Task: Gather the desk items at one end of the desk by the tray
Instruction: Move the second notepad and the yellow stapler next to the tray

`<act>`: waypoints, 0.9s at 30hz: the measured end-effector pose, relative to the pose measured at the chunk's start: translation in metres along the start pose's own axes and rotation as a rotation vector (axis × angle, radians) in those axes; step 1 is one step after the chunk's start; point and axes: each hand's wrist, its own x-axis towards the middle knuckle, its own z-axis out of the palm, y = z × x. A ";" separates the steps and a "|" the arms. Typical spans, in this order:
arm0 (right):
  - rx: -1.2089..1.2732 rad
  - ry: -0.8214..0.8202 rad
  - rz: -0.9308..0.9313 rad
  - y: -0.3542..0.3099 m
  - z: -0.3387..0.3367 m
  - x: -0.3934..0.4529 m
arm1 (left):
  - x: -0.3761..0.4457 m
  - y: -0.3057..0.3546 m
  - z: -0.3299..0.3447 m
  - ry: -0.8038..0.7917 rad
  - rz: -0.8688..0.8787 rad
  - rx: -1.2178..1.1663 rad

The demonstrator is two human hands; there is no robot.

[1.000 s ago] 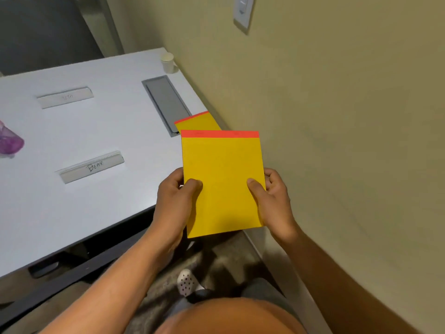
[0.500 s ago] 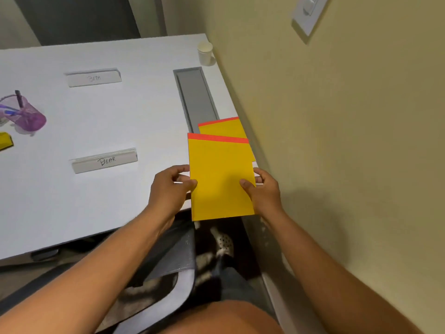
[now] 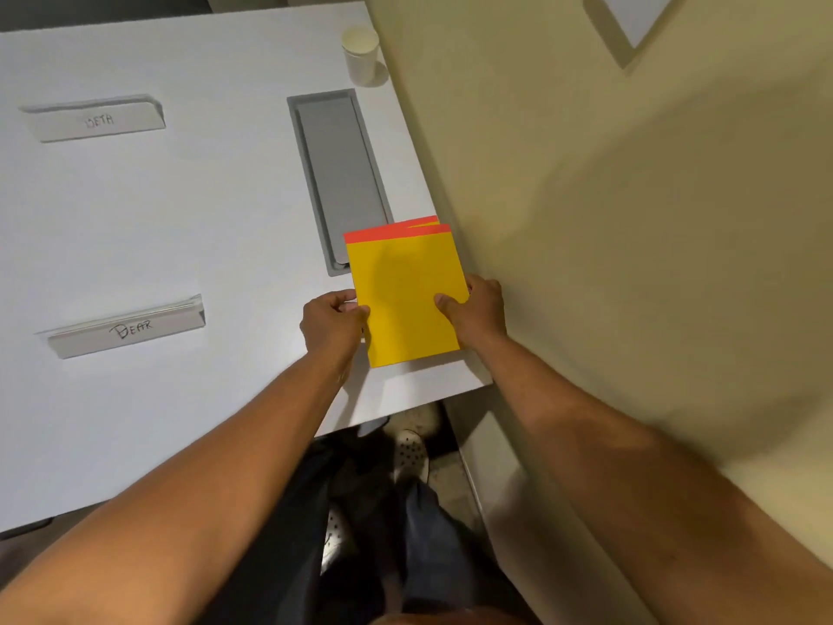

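Pad: yellow notepad (image 3: 405, 300) sits on a second pad (image 3: 423, 222) beside the grey tray (image 3: 336, 173).
Grip: left hand (image 3: 331, 327) and right hand (image 3: 480, 311) pinch its sides.
Risk: uneven release could skew the stack.

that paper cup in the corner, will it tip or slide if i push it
The cup looks like thin paper and no contents show, so it is probably very light. It stands upright and is taller than its narrow base, so a push near the rim would likely tip it. A low push should slide it on the smooth desk; once down, it may roll.
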 end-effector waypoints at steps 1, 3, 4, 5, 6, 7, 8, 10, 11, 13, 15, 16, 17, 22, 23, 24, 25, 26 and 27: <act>-0.010 -0.007 -0.007 0.001 0.003 0.006 | 0.007 0.000 0.004 0.013 0.005 0.016; -0.020 -0.008 -0.015 0.003 0.009 0.017 | 0.019 0.001 0.010 0.027 0.022 0.055; -0.022 -0.006 -0.012 0.004 0.012 0.022 | 0.024 0.001 0.011 0.032 0.030 0.072; -0.018 -0.008 -0.002 0.005 0.014 0.026 | 0.029 0.001 0.013 0.037 0.036 0.086; -0.006 -0.012 0.012 0.005 0.016 0.029 | 0.034 0.001 0.013 0.043 0.041 0.100; 0.012 -0.016 0.022 0.006 0.018 0.032 | 0.038 0.000 0.014 0.049 0.044 0.113; 0.031 -0.017 0.024 0.007 0.019 0.034 | 0.041 0.000 0.016 0.055 0.046 0.126; 0.062 -0.013 0.022 0.010 0.021 0.039 | 0.046 0.000 0.018 0.065 0.046 0.147; 0.069 -0.008 0.022 0.011 0.023 0.041 | 0.048 -0.001 0.019 0.068 0.045 0.158; 0.067 0.010 0.022 0.013 0.026 0.045 | 0.051 -0.004 0.021 0.072 0.039 0.175; 0.069 0.024 0.025 0.015 0.028 0.047 | 0.052 -0.007 0.023 0.071 0.031 0.184; 0.077 0.026 0.029 0.016 0.028 0.048 | 0.053 -0.009 0.024 0.069 0.030 0.190; 0.086 0.027 0.034 0.018 0.029 0.048 | 0.054 -0.009 0.025 0.065 0.034 0.202; 0.104 0.037 0.039 0.024 0.029 0.049 | 0.058 -0.009 0.025 0.035 0.051 0.249; 0.107 0.043 0.041 0.024 0.029 0.049 | 0.058 -0.009 0.025 0.026 0.053 0.261; 0.110 0.049 0.043 0.024 0.029 0.049 | 0.059 -0.008 0.024 0.017 0.057 0.278; 0.113 0.055 0.046 0.023 0.029 0.050 | 0.059 -0.007 0.024 0.009 0.059 0.293; 0.116 0.060 0.049 0.024 0.030 0.049 | 0.059 -0.006 0.024 0.001 0.057 0.300; 0.117 0.063 0.050 0.024 0.030 0.049 | 0.060 -0.005 0.024 -0.004 0.054 0.305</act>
